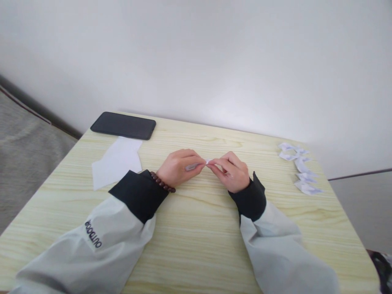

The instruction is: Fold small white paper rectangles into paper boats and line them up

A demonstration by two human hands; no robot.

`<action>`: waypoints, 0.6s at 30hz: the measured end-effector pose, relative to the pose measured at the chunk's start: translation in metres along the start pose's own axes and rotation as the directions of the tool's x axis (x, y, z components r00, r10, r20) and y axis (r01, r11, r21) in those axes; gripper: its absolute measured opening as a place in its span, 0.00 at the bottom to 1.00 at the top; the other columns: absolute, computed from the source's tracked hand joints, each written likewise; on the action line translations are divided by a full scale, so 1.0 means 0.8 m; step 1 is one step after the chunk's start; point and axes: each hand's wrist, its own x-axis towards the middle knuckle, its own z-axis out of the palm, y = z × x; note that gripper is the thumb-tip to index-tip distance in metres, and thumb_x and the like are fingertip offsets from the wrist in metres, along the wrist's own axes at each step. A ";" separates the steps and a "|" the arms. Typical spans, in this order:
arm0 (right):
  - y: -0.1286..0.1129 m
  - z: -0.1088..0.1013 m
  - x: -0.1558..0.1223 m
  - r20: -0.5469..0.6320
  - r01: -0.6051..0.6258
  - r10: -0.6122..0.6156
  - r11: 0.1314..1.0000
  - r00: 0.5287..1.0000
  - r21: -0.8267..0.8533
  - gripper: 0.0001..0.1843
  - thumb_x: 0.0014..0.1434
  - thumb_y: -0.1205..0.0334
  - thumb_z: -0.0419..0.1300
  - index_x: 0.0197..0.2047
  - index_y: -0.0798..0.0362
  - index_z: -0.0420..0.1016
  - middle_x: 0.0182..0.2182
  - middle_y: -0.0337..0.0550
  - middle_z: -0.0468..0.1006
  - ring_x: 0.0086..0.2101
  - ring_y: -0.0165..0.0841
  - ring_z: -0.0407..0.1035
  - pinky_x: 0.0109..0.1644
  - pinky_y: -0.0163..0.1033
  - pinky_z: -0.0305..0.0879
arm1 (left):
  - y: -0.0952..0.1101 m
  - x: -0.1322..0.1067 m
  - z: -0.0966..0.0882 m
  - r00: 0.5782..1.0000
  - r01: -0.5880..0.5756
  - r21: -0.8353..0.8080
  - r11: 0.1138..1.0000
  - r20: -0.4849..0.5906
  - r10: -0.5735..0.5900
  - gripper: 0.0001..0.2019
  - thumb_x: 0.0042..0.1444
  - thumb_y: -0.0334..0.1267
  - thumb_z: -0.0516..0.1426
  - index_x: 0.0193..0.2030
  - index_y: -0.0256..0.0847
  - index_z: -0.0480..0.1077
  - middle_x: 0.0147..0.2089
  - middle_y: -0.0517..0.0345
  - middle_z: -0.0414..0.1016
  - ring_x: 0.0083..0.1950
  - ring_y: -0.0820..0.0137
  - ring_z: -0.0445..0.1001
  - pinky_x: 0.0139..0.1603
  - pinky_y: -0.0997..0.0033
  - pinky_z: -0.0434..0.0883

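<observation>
Above the middle of the wooden table, my left hand (183, 166) and my right hand (230, 171) meet at their fingertips. Between them is a small folded piece of white paper (192, 166), mostly hidden by the fingers. The left thumb and fingers pinch it from the left, and a strip of it shows inside that grip. My right thumb and forefinger pinch its right end, where only a tiny bit of white shows. A dark bead bracelet (163, 182) circles my left wrist. The exact shape of the folded paper cannot be made out.
Several small folded white paper pieces (307, 187) stand in a group at the table's right. White paper sheets (118, 161) lie on the left, just below a black phone (124, 125). A pale wall (196, 61) rises behind the table's (196, 245) back edge.
</observation>
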 end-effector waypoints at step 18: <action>0.000 0.003 0.000 0.177 -0.008 0.025 0.995 0.984 -0.096 0.10 0.63 0.61 0.53 0.35 0.55 0.72 0.29 0.41 0.68 0.22 0.24 0.63 0.23 0.30 0.59 | -0.006 0.000 -0.002 0.960 -0.258 0.354 0.899 -0.012 0.281 0.05 0.57 0.35 0.56 0.34 0.42 0.73 0.30 0.61 0.78 0.31 0.73 0.71 0.33 0.70 0.63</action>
